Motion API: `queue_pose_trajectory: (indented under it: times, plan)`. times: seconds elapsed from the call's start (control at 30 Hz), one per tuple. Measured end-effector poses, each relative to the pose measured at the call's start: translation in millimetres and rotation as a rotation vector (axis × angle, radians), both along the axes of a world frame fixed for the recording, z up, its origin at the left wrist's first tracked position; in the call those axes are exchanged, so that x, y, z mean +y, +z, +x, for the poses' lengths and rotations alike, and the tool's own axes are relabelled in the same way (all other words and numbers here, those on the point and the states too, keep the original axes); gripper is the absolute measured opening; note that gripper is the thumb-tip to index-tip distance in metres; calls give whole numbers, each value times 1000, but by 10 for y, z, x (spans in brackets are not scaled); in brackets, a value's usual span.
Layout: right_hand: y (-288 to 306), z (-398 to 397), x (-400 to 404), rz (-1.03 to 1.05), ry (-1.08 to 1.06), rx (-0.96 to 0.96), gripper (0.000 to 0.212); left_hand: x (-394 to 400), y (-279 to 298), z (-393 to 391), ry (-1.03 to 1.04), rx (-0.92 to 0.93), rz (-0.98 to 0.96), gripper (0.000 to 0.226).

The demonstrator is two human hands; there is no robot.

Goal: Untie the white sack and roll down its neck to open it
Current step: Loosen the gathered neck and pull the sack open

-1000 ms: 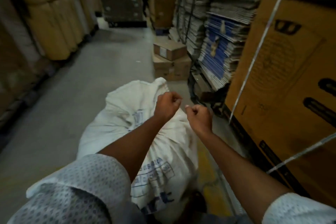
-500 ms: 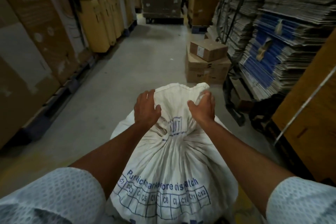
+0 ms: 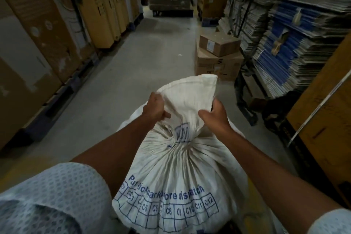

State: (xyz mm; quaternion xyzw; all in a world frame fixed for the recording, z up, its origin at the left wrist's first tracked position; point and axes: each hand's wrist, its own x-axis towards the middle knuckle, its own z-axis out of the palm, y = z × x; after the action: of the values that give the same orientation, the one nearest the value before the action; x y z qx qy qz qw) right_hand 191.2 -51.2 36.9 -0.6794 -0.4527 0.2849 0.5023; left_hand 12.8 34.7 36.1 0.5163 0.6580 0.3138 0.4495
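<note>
A full white woven sack (image 3: 176, 173) with blue printed lettering and a grid of numbered boxes stands upright right in front of me. Its neck (image 3: 190, 97) is gathered into tight pleats at a pinch point, and the loose top flap fans upward above it. My left hand (image 3: 154, 107) grips the flap's left edge. My right hand (image 3: 215, 115) grips its right edge, fingers curled behind the cloth. No tie or string is visible at the pinch.
I stand in a warehouse aisle with a grey concrete floor (image 3: 133, 59). Tall cardboard cartons (image 3: 98, 9) line the left. Two stacked small boxes (image 3: 218, 53) sit ahead on the right, beside stacks of flattened cardboard (image 3: 296, 34). A large brown carton (image 3: 326, 119) stands close on my right.
The hands went from closed fists above the lying sack to gripping both sides of its neck. The sack now stands upright and the top flap has spread wider and risen.
</note>
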Motion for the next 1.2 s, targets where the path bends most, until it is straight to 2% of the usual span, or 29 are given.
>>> queue_pose_trajectory:
  times: [0.07,0.13,0.2,0.3,0.37,0.43,0.5,0.53,0.57,0.63,0.7,0.77,0.87,0.9,0.97,1.0,1.03,1.07,1.1,1.17,1.2]
  plan:
    - [80,-10,-277,76,162,-66,24,-35,191,-54,43,-120,-58,72]
    - [113,-22,-564,183,373,-270,22,-128,405,-131,73,-191,-112,87]
    - [36,4,-751,188,500,-440,23,-290,580,-201,91,-231,-148,68]
    - [-67,106,-911,74,586,-523,27,-521,676,-285,46,-242,-135,18]
    - [-4,139,-1011,-12,620,-503,32,-640,668,-327,16,-227,-141,17]
    - [140,150,-1069,-86,533,-410,33,-767,648,-348,-57,-216,-167,20]
    - [264,142,-1040,-65,268,-326,24,-928,659,-352,-155,-148,-212,13]
    - [316,145,-1016,-37,139,-265,11,-992,660,-358,-211,-94,-245,15]
    - [376,135,-990,-18,37,-169,12,-1046,662,-368,-264,-44,-279,20]
    - [458,97,-968,-42,-106,29,42,-1127,660,-431,-325,10,-337,25]
    - [510,40,-992,-28,-200,75,62,-1199,673,-535,-362,26,-392,27]
    - [544,-65,-1097,68,-257,-68,64,-1269,645,-688,-418,36,-478,30]
    - [497,-222,-1242,383,-178,-580,53,-1348,524,-920,-549,146,-660,38]
    - [470,-276,-1248,469,-121,-726,45,-1358,499,-987,-630,283,-706,41]
    - [414,-378,-1216,585,71,-877,27,-1324,514,-1081,-762,706,-719,59]
    - [369,-414,-1190,561,171,-901,21,-1307,538,-1107,-773,933,-662,66]
    - [308,-427,-1156,456,243,-894,17,-1288,580,-1111,-745,1148,-520,62]
    - [223,-419,-1113,309,266,-848,16,-1255,632,-1104,-696,1318,-276,50]
    - [130,-392,-1060,173,246,-780,15,-1220,685,-1084,-588,1379,-36,41]
    - [-59,-293,-945,1,135,-635,16,-1139,715,-964,-386,1204,333,35]
    - [-163,-236,-897,-64,88,-580,20,-1114,717,-852,-365,1097,429,30]
